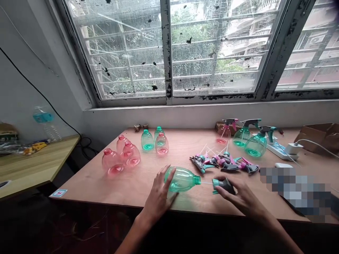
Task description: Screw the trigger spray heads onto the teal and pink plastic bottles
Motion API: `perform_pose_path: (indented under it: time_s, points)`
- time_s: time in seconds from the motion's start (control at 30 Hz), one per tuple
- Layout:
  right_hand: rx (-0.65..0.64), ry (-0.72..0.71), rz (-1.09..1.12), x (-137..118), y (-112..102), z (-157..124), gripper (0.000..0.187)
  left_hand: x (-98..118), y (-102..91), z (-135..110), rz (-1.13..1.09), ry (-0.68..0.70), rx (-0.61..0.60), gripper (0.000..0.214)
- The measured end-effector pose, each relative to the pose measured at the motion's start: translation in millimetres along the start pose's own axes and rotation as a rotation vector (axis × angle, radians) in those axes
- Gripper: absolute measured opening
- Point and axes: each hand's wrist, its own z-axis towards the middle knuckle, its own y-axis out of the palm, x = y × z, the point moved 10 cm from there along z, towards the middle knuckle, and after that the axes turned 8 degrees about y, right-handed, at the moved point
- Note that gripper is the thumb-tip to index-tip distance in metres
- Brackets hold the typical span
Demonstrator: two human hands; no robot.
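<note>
My left hand (pixel 161 185) is wrapped round the base end of a clear green bottle (pixel 181 180), which lies on its side with the mouth toward the right. In my right hand (pixel 242 195) is a grey and green spray trigger head (pixel 224 185). Its thin tube points left and reaches the bottle's mouth; how far it goes inside I cannot tell. The head's collar is apart from the bottle neck. Behind my right hand lies a pile of grey, pink and green spray heads (pixel 225 162).
Several pink bottles (pixel 112 162) and green bottles (pixel 147 140) without heads stand at the left. Bottles with spray heads (pixel 255 144) stand at the back right, beside a white power strip (pixel 280 151) and a cardboard box (pixel 317 139). A blurred object (pixel 304 194) lies at the right edge.
</note>
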Motion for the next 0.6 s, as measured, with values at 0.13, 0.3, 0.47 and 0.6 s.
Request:
perform_pose_path:
  time_s: [0.13,0.3,0.47,0.6]
  points:
    - [-0.063,0.131,0.412,13,29,10,0.034,-5,7.3,0,-0.212,-0.079,0.009,0.094]
    - [0.009,0.324,0.826,35,36,8,0.042,-16,27.1,8,-0.731,-0.307,0.084,0.072]
    - [-0.097,0.325,0.814,30,42,6,0.047,-18,29.3,16,-0.781,-0.376,0.092,0.07]
    - [-0.095,0.321,0.722,32,42,5,0.043,-16,26.4,15,-0.773,-0.386,0.09,0.078]
